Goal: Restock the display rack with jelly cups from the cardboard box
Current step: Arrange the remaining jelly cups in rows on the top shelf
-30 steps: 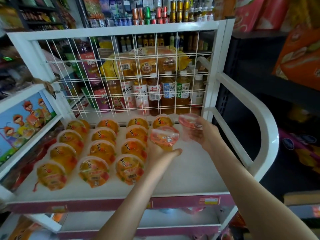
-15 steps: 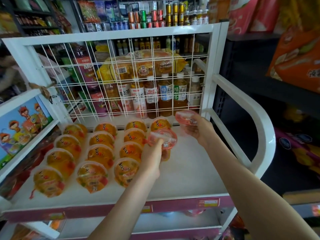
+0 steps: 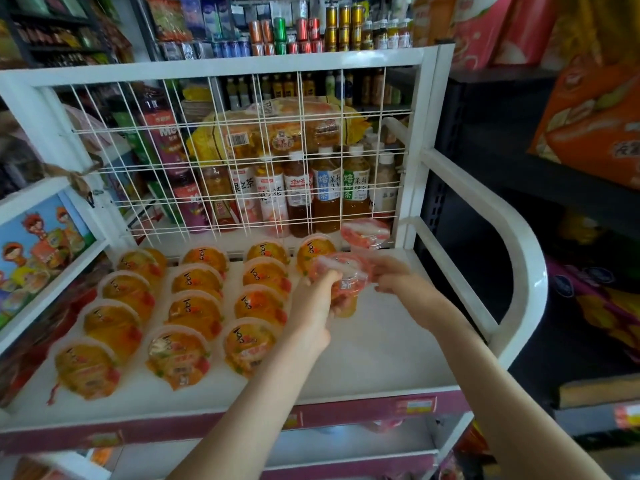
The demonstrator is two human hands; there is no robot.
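White rack [image 3: 381,358]: is standing in front of stocked store shelving, its wire back [image 3: 225,65] rising behind the top shelf.
Orange cups [image 3: 194,310]: are lying in three close columns over the left and middle of the top shelf, lids tipped toward the camera. One more is lying at the head of a fourth column.
Rear cup [image 3: 365,233]: pink-lidded, is sitting at the shelf's back right, close against the wire back, with no hand on it.
Held cup [image 3: 343,282]: pink-lidded, is being carried just above the shelf, right of the columns and in front of the rear cup.
Left hand [image 3: 315,303]: is gripping the held cup from the left, fingers curled round it.
Right hand [image 3: 398,277]: is reaching to the lid's right edge, fingertips at the rim. Blur is hiding whether they are pinching or only touching.
Bottles [image 3: 325,192]: are standing upright in a row behind the wire back.
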